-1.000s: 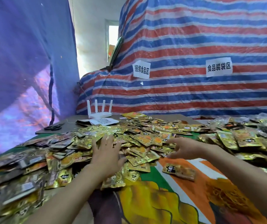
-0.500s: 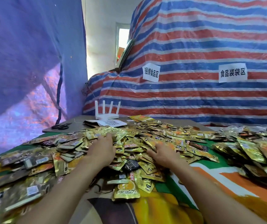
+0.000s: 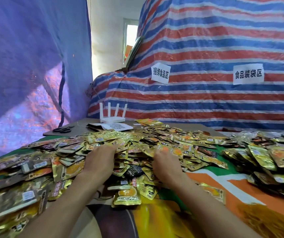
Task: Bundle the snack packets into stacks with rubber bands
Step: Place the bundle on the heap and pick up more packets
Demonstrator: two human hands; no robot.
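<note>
A big heap of gold and dark foil snack packets point(image 3: 137, 140) covers the middle of the table. My left hand point(image 3: 100, 160) lies palm down on the heap, its fingertips hidden under the packets. My right hand point(image 3: 165, 162) lies palm down a little to the right, fingers pushed in among the packets. Neither hand grips a packet that I can see. One gold packet point(image 3: 127, 196) lies loose in front of the heap, between my forearms. I see no rubber bands.
More packets are spread at the left point(image 3: 17, 194) and right point(image 3: 266, 157). A white router point(image 3: 112, 117), a QR-code sheet point(image 3: 115, 126) and black scissors point(image 3: 62, 129) sit at the back. The printed tablecloth point(image 3: 240, 194) shows at front right. Striped tarp point(image 3: 206, 100) stands behind.
My right hand has moved left, toward my left hand, and both have pushed forward into the middle of the heap. Packets near them have shifted.
</note>
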